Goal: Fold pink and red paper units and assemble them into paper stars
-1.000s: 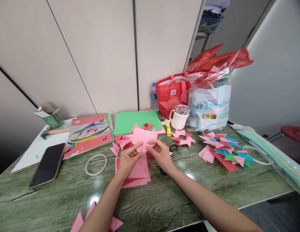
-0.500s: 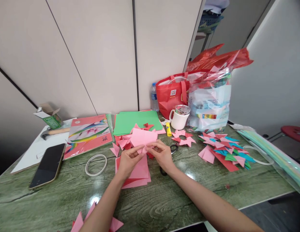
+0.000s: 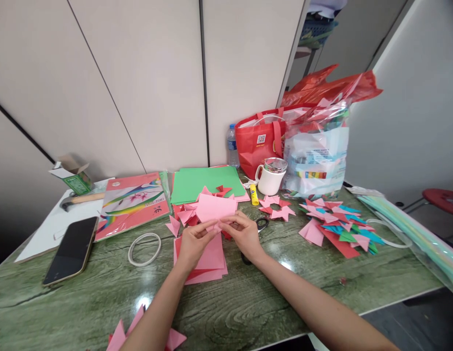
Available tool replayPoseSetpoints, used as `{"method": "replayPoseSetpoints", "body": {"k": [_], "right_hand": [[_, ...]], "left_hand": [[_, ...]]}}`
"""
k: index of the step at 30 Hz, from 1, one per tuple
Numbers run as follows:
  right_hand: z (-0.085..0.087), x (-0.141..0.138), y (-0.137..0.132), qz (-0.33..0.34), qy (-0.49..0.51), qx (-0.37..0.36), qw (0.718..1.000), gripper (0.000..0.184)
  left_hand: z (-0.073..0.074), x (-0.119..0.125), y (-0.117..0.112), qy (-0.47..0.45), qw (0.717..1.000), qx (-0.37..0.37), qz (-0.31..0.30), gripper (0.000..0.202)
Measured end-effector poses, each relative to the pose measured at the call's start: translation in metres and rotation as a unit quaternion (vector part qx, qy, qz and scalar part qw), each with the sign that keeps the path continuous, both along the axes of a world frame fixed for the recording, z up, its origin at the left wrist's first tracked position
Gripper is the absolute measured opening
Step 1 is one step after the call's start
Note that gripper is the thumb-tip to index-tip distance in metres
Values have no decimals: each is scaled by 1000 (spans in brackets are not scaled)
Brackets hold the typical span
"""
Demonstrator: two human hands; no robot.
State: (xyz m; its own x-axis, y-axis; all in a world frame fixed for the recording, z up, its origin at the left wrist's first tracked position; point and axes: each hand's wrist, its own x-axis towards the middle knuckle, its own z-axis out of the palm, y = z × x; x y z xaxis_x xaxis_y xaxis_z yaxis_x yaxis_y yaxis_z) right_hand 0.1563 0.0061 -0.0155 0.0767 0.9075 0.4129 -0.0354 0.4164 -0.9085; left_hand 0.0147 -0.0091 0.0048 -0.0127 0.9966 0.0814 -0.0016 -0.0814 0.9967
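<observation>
A sheet of pink paper (image 3: 215,207) is held up over the table by its near edge. My left hand (image 3: 195,243) pinches that edge between thumb and fingers. Close beside it, my right hand (image 3: 244,235) is closed on the same edge, the fingertips of both hands nearly meeting. Below lies a stack of pink and red square sheets (image 3: 208,265), partly covered by my hands. Folded pink and red paper pieces (image 3: 184,214) are just behind and left of the held sheet. Black-handled scissors (image 3: 262,224) lie beside my right hand, partly hidden by it.
Green paper sheets (image 3: 204,183), a yellow glue stick (image 3: 254,195) and a white mug (image 3: 271,178) stand or lie behind. Folded paper stars (image 3: 339,219) are at right. A phone (image 3: 71,251), a hammer (image 3: 82,199) and a tape ring (image 3: 145,263) lie left.
Both hands and the pink sheet stay in nearly the same place. The whole view has shifted very slightly.
</observation>
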Motion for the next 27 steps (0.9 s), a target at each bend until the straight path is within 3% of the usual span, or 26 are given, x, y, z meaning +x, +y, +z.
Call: {"method": "replayPoseSetpoints", "body": {"k": [6, 18, 23, 27], "right_hand": [[3, 0, -1, 2, 11, 1, 1000, 10], [2, 1, 1, 3, 1, -26, 1000, 12], [3, -1, 1, 72, 104, -81, 989, 30], [4, -1, 2, 76, 133, -77, 985, 52]], "left_hand": [[-1, -2, 1, 7, 999, 5, -31, 31], [-7, -5, 3, 34, 999, 8, -11, 33], [-3, -8, 3, 26, 1000, -6, 7, 34], [-3, -7, 3, 16, 1000, -9, 14, 36]]}}
